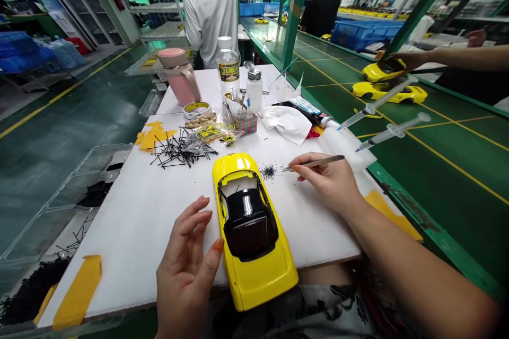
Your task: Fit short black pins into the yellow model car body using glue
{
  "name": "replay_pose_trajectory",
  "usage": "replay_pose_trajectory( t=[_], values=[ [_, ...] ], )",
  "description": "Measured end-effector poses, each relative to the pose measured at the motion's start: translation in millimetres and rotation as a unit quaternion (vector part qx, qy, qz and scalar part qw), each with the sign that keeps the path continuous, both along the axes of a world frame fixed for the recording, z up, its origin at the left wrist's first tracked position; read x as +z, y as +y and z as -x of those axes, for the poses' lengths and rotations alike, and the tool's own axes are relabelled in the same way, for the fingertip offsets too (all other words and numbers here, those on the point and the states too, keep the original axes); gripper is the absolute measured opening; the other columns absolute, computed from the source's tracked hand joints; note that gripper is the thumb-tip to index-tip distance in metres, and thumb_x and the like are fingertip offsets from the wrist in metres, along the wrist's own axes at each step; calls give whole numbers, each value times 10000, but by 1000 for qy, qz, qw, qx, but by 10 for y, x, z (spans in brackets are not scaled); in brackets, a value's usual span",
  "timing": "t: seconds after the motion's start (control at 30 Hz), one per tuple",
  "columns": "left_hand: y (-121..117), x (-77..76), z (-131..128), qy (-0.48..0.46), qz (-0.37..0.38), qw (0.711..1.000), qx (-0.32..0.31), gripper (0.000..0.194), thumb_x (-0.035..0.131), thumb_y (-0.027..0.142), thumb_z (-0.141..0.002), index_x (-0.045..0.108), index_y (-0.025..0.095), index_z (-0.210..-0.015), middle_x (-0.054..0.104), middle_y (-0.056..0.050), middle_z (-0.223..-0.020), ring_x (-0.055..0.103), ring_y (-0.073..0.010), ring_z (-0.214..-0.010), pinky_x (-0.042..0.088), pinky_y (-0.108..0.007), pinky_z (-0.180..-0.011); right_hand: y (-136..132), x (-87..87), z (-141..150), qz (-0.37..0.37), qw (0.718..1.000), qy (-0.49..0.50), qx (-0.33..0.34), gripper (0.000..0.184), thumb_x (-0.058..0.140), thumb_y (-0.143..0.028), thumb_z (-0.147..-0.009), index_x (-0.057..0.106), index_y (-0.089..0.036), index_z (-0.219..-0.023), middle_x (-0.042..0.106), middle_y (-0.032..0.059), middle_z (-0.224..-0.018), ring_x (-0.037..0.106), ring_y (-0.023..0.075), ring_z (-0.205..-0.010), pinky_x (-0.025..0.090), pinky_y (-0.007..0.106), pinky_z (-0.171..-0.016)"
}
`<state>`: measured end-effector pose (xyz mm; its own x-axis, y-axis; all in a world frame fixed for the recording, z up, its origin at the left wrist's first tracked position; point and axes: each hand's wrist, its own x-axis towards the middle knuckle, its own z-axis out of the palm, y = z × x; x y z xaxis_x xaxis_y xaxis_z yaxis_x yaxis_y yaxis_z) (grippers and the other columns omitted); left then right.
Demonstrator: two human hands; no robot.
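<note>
A yellow model car body (266,270) with a black roof lies on the white tabletop (139,222), its near end reaching past the front edge. My left hand (191,270) is beside the car's left flank, fingers apart and curved, the thumb close to or touching the body. In my right hand (330,180) a pair of metal tweezers (318,162) is pinched, tips pointing left. Just left of those tips is a small heap of tiny black bits (269,171). Whether the tips grip one is too small to tell.
Black thin sticks (178,151), a pink mug (178,77), a plastic bottle (228,71) and white cloth (288,123) occupy the back. Two syringes (393,131) stand at the right. Beyond, another person's hand (397,63) touches yellow car bodies (389,92) on the green line.
</note>
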<state>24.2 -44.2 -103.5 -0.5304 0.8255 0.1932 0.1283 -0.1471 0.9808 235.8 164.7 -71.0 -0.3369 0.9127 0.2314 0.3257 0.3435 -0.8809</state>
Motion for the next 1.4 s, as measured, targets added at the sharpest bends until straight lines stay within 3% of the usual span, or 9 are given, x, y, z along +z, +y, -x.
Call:
replay_pose_trajectory(
  t=[0.1,0.3,0.6,1.4],
  values=[
    [5,22,-16,9,-2,1000,2,285,690,253,-972,670,336,-1244,521,-11,-1568,464,-232,-1511,427,-363,-1247,-7,-5,-30,-3,1000,0,-1,252,742,-387,-837,805,-144,-854,799,100,-851,691,185,-620,579,304,-567],
    [17,66,-52,23,-1,1000,16,241,686,248,-966,693,325,-1194,551,-21,-1528,475,-270,-1501,479,-437,-1222,-19,4,-32,-10,1000,-6,-3,226,745,-361,-840,813,-147,-865,801,91,-836,705,188,-637,589,303,-581],
    [3,95,-61,32,-16,999,5,237,658,220,-982,694,339,-1184,561,-5,-1495,470,-229,-1498,463,-388,-1237,-46,-65,11,-15,999,-2,33,188,716,-307,-855,820,-159,-909,809,97,-899,757,238,-797,625,344,-664],
    [8,11,-24,94,-63,994,-12,272,664,124,-958,685,244,-1201,592,-87,-1458,551,-219,-1423,491,-306,-1194,-81,-66,44,-6,998,8,61,171,735,-296,-844,824,-154,-878,813,87,-876,750,226,-761,599,328,-644]
  ],
)
